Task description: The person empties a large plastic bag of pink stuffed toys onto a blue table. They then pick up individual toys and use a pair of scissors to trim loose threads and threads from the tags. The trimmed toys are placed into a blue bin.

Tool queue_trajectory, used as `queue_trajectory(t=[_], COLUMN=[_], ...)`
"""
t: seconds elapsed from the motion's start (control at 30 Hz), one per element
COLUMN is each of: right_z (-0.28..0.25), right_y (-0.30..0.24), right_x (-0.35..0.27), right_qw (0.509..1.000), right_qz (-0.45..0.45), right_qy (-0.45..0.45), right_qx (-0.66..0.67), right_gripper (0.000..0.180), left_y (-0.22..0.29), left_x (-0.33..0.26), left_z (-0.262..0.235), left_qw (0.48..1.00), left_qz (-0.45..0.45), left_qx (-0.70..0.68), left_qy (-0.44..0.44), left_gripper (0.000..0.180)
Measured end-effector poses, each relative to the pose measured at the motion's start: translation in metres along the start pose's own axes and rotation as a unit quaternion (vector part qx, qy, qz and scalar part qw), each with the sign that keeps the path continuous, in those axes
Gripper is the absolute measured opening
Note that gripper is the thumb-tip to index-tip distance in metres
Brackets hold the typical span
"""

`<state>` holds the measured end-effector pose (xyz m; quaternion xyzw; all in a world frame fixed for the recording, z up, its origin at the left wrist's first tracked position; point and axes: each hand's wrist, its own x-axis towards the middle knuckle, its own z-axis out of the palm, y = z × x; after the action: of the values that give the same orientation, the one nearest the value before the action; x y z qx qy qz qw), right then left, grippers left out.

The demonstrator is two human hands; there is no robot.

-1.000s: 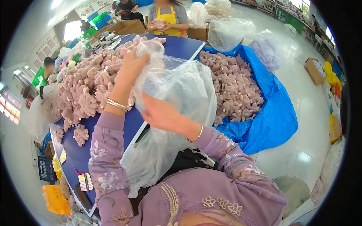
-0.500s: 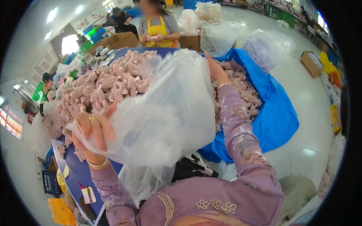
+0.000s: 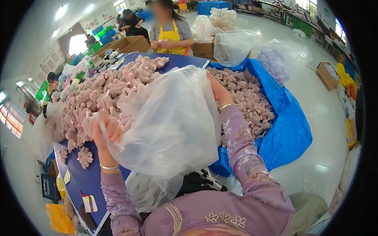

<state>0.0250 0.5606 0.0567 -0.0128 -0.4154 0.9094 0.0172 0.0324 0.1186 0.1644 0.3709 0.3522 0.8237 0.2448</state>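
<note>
A large clear plastic bag (image 3: 173,122) is spread between my hands, its lower part hanging toward my body. My left hand (image 3: 106,131) is closed on the bag's left edge, in front of a heap of pinkish plush toys (image 3: 102,96). At the bag's far right edge is my right hand (image 3: 216,88); it grips the film, with its fingertips hidden behind the plastic. Just right of that hand, a blue sheet-lined container (image 3: 289,126) holds many more pinkish plush toys (image 3: 246,96).
A blue table (image 3: 75,179) carries the heap, a loose plush (image 3: 84,157) and small scissors (image 3: 83,193) by a paper pad. Across it stands a person in a yellow apron (image 3: 169,39). Cardboard boxes (image 3: 132,44) and a bag of lilac stuffing (image 3: 273,65) stand farther back.
My left hand has moved slightly right and down, its fingers curling tighter on the bag's edge. My right hand has come down a little, and the view has shifted slightly.
</note>
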Motion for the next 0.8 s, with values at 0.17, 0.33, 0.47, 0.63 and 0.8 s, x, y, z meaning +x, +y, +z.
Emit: queue_trajectory(t=[0.17,0.33,0.47,0.63,0.8], right_z=[0.028,0.085,0.069,0.158,0.205], right_y=[-0.031,-0.071,-0.096,-0.089,-0.097], right_x=[0.011,-0.031,0.005,-0.007,-0.013], right_qw=[0.983,0.937,0.928,0.767,0.725], right_qz=[-0.184,-0.272,-0.205,-0.214,-0.087], right_qy=[0.024,-0.127,-0.310,-0.201,-0.256], right_qx=[0.007,0.180,0.025,-0.571,-0.634], right_gripper=[0.033,0.046,0.041,0.023,0.018], left_y=[-0.022,-0.078,-0.084,-0.037,-0.063], left_x=[-0.002,0.001,0.049,0.177,0.264], left_z=[-0.006,-0.026,-0.085,0.019,0.010], left_qw=[0.955,0.765,0.566,0.750,0.667], left_qz=[-0.055,-0.229,-0.054,-0.019,0.126], left_qx=[0.267,0.589,0.821,0.637,0.734], left_qy=[0.117,0.129,0.050,0.178,-0.017], left_gripper=[0.034,0.034,0.043,0.048,0.045])
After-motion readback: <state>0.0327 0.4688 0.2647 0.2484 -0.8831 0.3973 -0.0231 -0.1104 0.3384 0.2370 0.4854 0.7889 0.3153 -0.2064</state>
